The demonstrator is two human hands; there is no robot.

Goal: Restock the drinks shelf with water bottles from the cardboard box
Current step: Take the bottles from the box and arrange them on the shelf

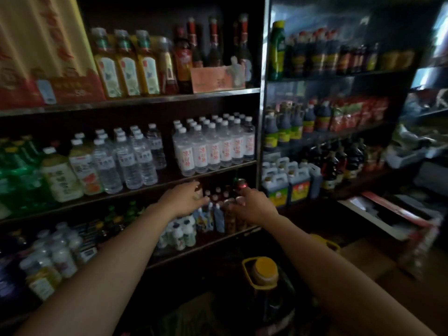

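Water bottles stand on the middle shelf in two groups, one with white and red labels (213,146) and clear ones (131,158) to its left. Both my hands reach to the shelf below, among small drink bottles (213,214). My left hand (186,200) curls its fingers and thumb round a small red-capped bottle (197,189). Just right of it, my right hand (252,204) lies on the tops of dark bottles (230,212), below a red-topped one (240,184); its grip is blurred. A brown cardboard box (363,255) sits low on the right.
A big oil jug with a yellow cap (264,270) stands on the floor right under my arms. Sauce bottles and jugs (286,187) fill the right-hand rack. An open box with a red edge (392,214) lies at the right. Juice bottles (63,175) stand left of the water.
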